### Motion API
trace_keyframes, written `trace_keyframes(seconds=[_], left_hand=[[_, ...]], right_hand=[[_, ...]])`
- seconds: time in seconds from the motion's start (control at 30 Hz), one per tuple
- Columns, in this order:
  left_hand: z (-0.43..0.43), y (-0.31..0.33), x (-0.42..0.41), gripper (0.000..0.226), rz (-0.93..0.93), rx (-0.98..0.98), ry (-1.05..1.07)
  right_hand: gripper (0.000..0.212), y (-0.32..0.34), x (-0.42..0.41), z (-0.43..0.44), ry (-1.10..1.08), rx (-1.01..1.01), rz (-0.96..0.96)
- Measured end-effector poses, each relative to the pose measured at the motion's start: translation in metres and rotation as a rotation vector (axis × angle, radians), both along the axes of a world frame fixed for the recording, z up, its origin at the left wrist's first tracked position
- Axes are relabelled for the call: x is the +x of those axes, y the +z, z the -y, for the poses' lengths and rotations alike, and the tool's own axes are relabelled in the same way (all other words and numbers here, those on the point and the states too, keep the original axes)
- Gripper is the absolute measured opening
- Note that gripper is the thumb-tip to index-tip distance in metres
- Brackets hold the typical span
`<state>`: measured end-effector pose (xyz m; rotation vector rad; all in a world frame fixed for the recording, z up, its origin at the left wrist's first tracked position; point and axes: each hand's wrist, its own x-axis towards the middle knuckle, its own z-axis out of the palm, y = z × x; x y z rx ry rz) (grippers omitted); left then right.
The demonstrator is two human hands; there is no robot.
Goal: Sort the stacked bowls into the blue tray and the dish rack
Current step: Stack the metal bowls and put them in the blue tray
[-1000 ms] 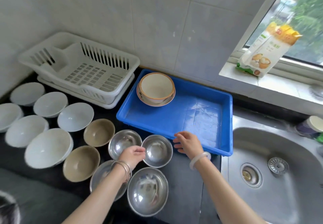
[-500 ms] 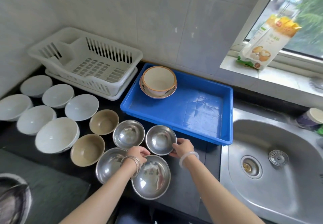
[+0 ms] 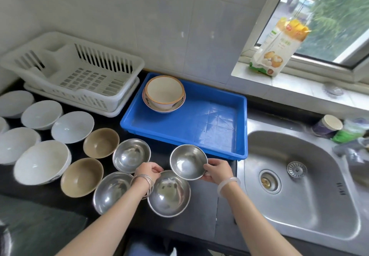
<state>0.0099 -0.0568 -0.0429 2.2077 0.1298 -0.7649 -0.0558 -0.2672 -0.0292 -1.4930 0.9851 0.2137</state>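
Mostly the job is not done yet, I think. My blue tray (image 3: pixel 199 128) holds just one cream bowl (image 3: pixel 164 93) sitting on a small plate (image 3: pixel 159 109) in its far left corner, and the white dish rack (image 3: pixel 79 72) looks like it has nothing in it. Lots of bowls wait on the dark counter (image 3: pixel 201 215): white bowls (image 3: pixel 42 162) on the left, two brown bowls (image 3: pixel 81 177) next to them, and shiny metal ones in front of me. My right hand (image 3: pixel 216 171) grips the rim of one small metal bowl (image 3: pixel 187 161), thumb on top, and the bowl looks tipped and lifted just in front of the tray's near wall. My left hand (image 3: pixel 148 173) is curled, with its fingers pinching the far rim of the big metal bowl (image 3: pixel 169 193) near me. Two more metal bowls (image 3: pixel 130 155) sit beside that hand. Both arms reach forward from the bottom of the view.
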Motion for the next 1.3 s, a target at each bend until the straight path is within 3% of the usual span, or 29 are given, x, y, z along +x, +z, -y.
trace_keyframes(seconds=[0.1, 0.37, 0.5, 0.6, 0.83, 1.07, 1.17, 1.3], left_hand=[[0.006, -0.002, 0.004, 0.012, 0.007, -0.028, 0.027], [0.016, -0.009, 0.01, 0.011, 0.025, -0.12, 0.126], [0.014, -0.013, 0.009, 0.007, -0.072, -0.218, 0.24], [0.013, -0.011, 0.007, 0.02, -0.206, -0.33, 0.347], [0.011, 0.003, -0.005, 0.031, -0.309, -0.421, 0.306], [0.007, 0.005, -0.009, 0.034, -0.349, -0.426, 0.297], [0.006, 0.005, -0.009, 0.034, -0.371, -0.441, 0.296], [0.006, 0.004, -0.009, 0.034, -0.408, -0.454, 0.292]], right_hand=[[0.026, 0.005, -0.003, 0.004, -0.022, -0.001, 0.045], [0.018, 0.005, -0.009, -0.003, 0.057, -0.127, 0.015], [0.014, 0.0, -0.013, -0.016, 0.114, -0.227, -0.007], [0.014, -0.003, -0.014, -0.022, 0.144, -0.272, -0.018], [0.01, -0.01, -0.016, -0.028, 0.149, -0.317, -0.023], [0.012, -0.022, -0.022, -0.028, 0.191, -0.489, -0.014], [0.016, -0.026, -0.021, -0.026, 0.157, -0.407, -0.027], [0.028, -0.028, -0.019, -0.026, 0.016, 0.041, -0.052]])
